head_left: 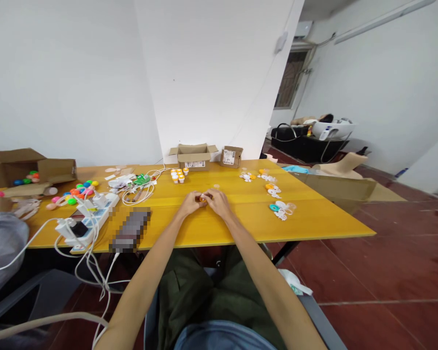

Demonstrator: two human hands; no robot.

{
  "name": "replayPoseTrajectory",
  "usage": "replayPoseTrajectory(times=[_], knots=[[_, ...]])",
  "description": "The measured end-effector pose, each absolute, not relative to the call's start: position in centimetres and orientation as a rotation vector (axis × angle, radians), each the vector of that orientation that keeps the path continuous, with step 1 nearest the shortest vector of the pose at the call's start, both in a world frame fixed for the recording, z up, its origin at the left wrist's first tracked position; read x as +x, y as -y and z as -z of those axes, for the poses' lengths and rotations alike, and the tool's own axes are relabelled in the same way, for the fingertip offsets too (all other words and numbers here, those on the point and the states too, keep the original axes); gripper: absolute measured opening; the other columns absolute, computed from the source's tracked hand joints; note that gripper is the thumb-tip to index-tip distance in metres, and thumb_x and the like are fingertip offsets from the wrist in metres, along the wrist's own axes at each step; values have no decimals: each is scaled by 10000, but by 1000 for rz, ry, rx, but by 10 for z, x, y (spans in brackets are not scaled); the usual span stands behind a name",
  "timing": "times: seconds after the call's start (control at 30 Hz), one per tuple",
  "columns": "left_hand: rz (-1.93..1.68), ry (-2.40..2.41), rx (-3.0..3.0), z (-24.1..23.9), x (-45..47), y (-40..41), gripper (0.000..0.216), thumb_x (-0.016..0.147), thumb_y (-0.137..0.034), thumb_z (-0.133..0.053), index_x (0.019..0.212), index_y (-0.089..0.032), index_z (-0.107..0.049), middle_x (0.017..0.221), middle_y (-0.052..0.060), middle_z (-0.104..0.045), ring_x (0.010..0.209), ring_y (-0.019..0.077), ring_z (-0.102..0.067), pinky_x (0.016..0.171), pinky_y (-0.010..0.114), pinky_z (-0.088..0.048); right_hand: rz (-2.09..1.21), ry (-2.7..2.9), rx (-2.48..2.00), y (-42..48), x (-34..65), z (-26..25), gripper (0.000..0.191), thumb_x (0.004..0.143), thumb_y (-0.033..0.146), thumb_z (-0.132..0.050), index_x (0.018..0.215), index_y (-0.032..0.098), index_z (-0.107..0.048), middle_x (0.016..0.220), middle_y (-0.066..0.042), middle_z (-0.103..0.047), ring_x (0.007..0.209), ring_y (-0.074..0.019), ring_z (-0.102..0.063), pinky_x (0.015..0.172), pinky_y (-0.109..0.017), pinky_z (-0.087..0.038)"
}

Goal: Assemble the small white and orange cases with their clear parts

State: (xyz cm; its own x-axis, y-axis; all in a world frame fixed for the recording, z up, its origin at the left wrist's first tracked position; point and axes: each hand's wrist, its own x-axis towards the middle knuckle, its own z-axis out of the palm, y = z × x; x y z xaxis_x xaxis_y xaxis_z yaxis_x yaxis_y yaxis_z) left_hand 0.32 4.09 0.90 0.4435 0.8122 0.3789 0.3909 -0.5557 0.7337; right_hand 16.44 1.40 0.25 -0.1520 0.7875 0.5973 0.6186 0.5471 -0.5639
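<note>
Both my hands meet over the middle of the yellow table point(211, 228). My left hand point(190, 202) and my right hand point(217, 201) have their fingers pinched together round one small orange piece point(202, 198), which is too small to name more closely. A tiny pale part point(216, 185) lies just beyond my right hand. Several small white-and-orange pots point(179, 175) stand further back.
White, orange and teal small parts point(279, 208) are scattered to the right. Two open cardboard boxes point(194, 155) stand at the far edge. At the left are a power strip with cables point(89, 218), coloured caps point(78, 191), another box point(25, 167) and a person's grey sleeve point(2, 243).
</note>
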Motion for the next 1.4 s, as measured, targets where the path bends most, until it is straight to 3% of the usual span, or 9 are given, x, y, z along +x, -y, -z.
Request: replayPoseTrajectory(times=[0.4,0.63,0.73,0.97,1.17,1.4], knots=[[-1020,-1034,2111,-9,5,-40,97,670,-227,-748,682,-174,-668,707,-13,-649,728,160,-582,725,277,-490,-249,1822,-1225,-14,164,-2,135,891,320,-658,782,252,-698,812,-34,-740,749,-197,-665,702,-309,-515],[-1020,-1024,1990,-5,6,-41,203,665,-218,-760,852,-159,-709,795,1,-708,743,159,-626,724,272,-519,-245,1783,-1188,-14,163,-2,132,900,337,-636,930,264,-741,878,-44,-749,788,-203,-663,755,-323,-527],[-1015,-1033,1999,-4,5,-41,238,662,-252,-776,872,-159,-713,810,8,-719,761,165,-634,738,278,-524,-234,1812,-1154,-15,164,-2,166,922,329,-599,894,263,-748,883,-40,-749,814,-201,-662,782,-325,-521],[-1025,-1023,2023,-2,5,-43,198,676,-256,-764,842,-165,-705,797,0,-708,760,159,-620,749,280,-518,-239,1795,-1173,-14,164,-4,194,916,332,-613,778,255,-725,820,-37,-731,786,-199,-641,736,-309,-502],[-1019,-1029,2060,-1,5,-45,145,677,-248,-746,773,-166,-674,755,-12,-667,751,155,-593,740,273,-492,-241,1820,-1126,-14,164,-4,165,932,308,-595,901,265,-751,878,-36,-733,834,-199,-640,797,-322,-500],[-1014,-1041,2094,-1,5,-46,136,674,-241,-749,769,-171,-681,755,-17,-664,752,153,-586,748,273,-485,-246,1811,-1158,-16,164,-4,152,921,307,-639,812,252,-729,856,-39,-710,821,-199,-625,779,-311,-481]])
